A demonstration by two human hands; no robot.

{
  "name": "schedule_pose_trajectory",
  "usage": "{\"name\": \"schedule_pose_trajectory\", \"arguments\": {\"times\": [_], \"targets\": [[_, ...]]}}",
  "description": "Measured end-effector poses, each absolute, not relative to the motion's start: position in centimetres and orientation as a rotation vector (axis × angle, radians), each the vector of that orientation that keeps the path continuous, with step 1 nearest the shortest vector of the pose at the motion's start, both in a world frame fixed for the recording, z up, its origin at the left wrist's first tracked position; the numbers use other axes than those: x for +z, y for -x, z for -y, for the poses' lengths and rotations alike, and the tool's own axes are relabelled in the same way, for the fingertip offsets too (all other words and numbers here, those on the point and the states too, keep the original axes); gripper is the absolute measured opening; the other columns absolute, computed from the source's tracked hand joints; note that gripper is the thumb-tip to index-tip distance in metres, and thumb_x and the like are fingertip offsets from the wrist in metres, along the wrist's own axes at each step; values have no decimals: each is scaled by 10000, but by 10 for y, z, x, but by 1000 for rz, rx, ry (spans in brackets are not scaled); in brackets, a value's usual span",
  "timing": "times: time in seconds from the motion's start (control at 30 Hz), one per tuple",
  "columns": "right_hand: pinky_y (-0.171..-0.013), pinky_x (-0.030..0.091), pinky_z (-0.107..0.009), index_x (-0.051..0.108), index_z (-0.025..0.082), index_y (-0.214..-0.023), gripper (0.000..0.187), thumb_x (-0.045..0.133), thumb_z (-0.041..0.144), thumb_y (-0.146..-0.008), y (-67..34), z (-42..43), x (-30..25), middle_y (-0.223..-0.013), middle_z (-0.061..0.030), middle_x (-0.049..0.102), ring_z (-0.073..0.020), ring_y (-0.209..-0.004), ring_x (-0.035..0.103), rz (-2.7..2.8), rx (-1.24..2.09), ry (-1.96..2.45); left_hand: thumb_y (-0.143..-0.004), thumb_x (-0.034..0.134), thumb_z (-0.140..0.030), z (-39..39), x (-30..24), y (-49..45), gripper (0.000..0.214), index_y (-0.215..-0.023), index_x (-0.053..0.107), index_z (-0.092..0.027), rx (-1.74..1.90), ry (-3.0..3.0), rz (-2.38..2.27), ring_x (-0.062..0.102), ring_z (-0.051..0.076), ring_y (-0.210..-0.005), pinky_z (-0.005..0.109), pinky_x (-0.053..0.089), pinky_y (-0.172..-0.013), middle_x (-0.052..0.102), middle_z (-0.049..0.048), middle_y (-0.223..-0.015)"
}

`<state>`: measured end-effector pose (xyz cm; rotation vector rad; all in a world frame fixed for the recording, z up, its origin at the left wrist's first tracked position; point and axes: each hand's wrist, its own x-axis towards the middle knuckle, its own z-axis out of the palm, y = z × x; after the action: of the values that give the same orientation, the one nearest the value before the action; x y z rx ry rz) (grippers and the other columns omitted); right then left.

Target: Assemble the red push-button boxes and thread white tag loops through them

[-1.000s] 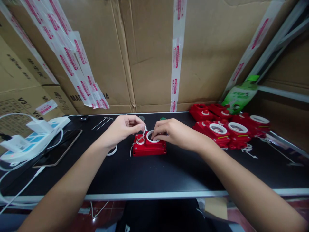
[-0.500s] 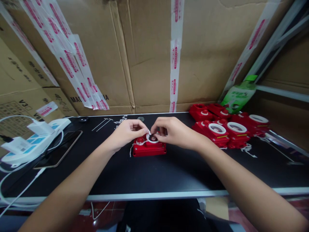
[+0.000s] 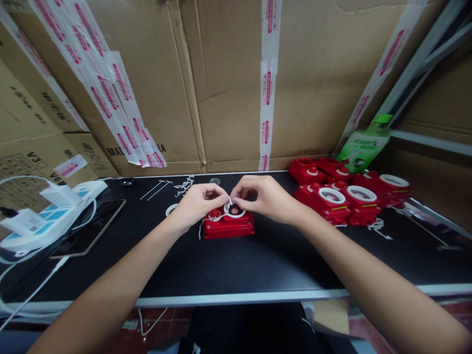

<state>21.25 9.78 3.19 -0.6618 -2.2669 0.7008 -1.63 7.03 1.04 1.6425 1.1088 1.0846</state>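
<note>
A red box-shaped device (image 3: 228, 229) sits on the black tabletop in front of me. On it are a small red domed part (image 3: 214, 213) and a white ring (image 3: 239, 215) around a dark round centre. A thin white cord (image 3: 230, 201) rises at the ring's far left edge and trails down the device's left side. My left hand (image 3: 201, 204) pinches the cord from the left, thumb against fingers. From the right, my right hand (image 3: 260, 195) is closed on the cord too, its fingertips almost meeting the left ones. The fingers partly hide the cord.
More red devices (image 3: 332, 206) with white rings stand at the right, by a green bottle (image 3: 365, 147). A loose white ring (image 3: 170, 210), cords (image 3: 184, 186) and metal rods (image 3: 157, 189) lie behind my left hand. Further left are a phone (image 3: 92, 228) and a power strip (image 3: 55, 216). Cardboard (image 3: 228, 98) walls the back.
My right fingertips have lifted out of the ring's centre and come up to the cord, uncovering the dark centre. My left hand has shifted slightly right, and the loose white ring now shows behind it.
</note>
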Motion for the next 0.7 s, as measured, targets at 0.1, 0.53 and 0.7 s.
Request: {"name": "schedule_pose_trajectory", "arguments": {"times": [0.1, 0.53, 0.7], "targets": [[-655, 557, -254, 793, 172, -892, 98, 766, 266, -898, -212, -98, 31, -840, -32, 757, -137, -697, 713, 2201, 756, 682, -835, 857, -356, -70, 10, 16, 210, -829, 774, -164, 1101, -1594, -1071, 720, 162, -734, 275, 559, -712, 780, 54, -811], [-716, 603, -277, 796, 185, -931, 109, 797, 286, -891, -210, -97, 31, -862, -32, 803, -157, -750, 755, 2132, 811, 683, -819, 890, -362, -69, 11, 17, 233, -848, 774, -161, 1121, -1521, -997, 743, 168, -779, 275, 585, -751, 795, 64, -840], [-720, 614, -294, 772, 183, -906, 178, 824, 352, -881, -211, -98, 31, -872, -38, 797, -167, -759, 758, 2118, 914, 638, -817, 887, -372, -68, 13, 18, 243, -838, 768, -162, 1097, -1576, -1026, 722, 165, -748, 274, 565, -719, 775, 56, -811]]}}
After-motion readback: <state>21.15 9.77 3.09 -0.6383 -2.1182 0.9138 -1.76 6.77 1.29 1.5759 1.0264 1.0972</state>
